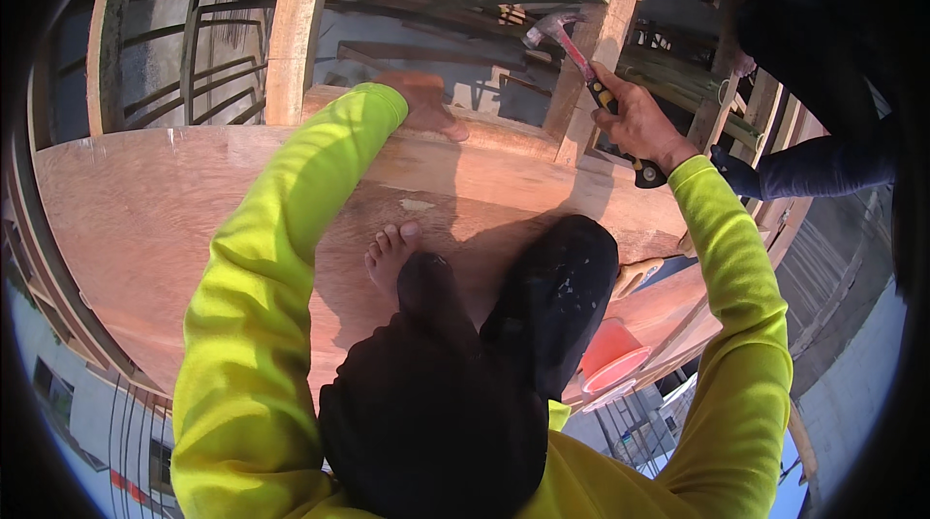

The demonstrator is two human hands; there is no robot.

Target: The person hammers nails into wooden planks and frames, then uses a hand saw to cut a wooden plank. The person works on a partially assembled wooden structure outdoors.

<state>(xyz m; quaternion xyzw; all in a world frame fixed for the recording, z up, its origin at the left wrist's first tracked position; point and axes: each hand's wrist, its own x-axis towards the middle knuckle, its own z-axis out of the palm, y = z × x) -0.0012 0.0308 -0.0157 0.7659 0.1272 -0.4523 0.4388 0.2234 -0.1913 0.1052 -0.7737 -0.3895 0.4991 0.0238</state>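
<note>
Head view shows a red, black and yellow claw hammer point(585, 69) raised in front of a squared pale wooden post point(612, 35), my right hand point(641, 122) wrapped firmly around its handle. My left hand point(426, 107) rests on a long wooden rail point(513, 136), fingers too hidden to tell whether they're open or closed. Nearer me, my bare foot point(391, 253) stands on a reddish-brown plywood sheet point(145, 204).

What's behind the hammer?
Behind the hammer, a wooden post shows on either side of its handle. The part directly behind the handle and the right grip is covered.
</note>
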